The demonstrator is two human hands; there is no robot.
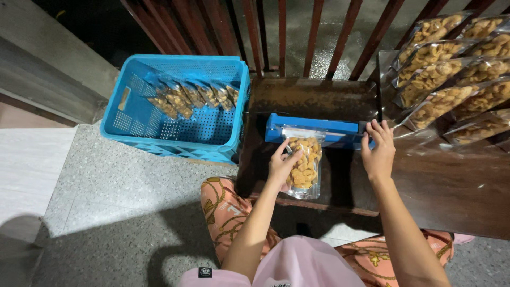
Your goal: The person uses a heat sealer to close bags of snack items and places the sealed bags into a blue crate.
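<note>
- Dark wooden table (435,186) is filling the right half of the frame, with speckled stone floor at lower left and red-brown railing bars along the top.
- You are sitting at the table, and the sealing step appears to be in hand: your left hand (280,167) is holding one clear snack bag (303,166) by its left edge, its mouth lying under the bar of the blue heat sealer (319,131) at frame centre.
- Your right hand (378,151) is resting on the right end of the sealer, fingers loosely spread and grasping nothing; the left grip is pinched on the bag.
- The next move, as I judge it, is calling for a firm, even press on the bar while the bag mouth is lying flat.
- Counting: one sealer, one blue plastic crate (175,106) at upper left holding about six bags (194,96), and roughly ten filled bags (451,79) overlapping at upper right; the exact number is hard to tell.
</note>
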